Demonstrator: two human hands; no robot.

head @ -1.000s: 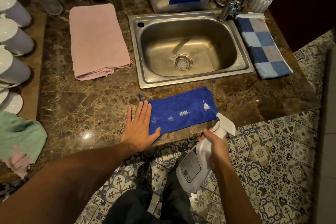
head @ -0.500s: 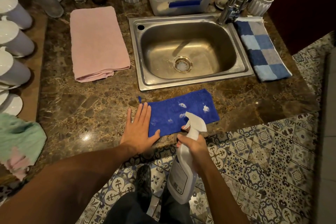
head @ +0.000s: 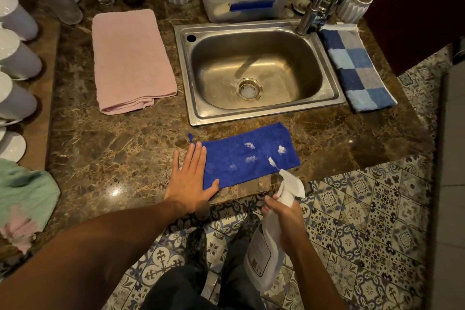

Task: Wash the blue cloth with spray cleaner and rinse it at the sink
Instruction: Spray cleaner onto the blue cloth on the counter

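The right hand point(head: 285, 211), wrapped around the neck of the white plastic spray bottle point(head: 270, 241), has swung back toward the right end of the royal-blue terry cloth point(head: 251, 156) since half a second ago, and a fresh white blob of foam now sits by the nozzle. The left hand point(head: 190, 178), fingers flat and together, still pins the cloth's left edge on the brown marble counter point(head: 113, 148), just in front of the steel sink point(head: 254, 70). Spraying looks nearly done; rinsing remains.

The desk point(head: 105, 148) is glossy brown marble; the sink point(head: 254, 113) at 12 o'clock is brushed metal. The blue cloth point(head: 226, 166) is nappy terry, and the spray bottle point(head: 266, 249) is smooth white plastic.
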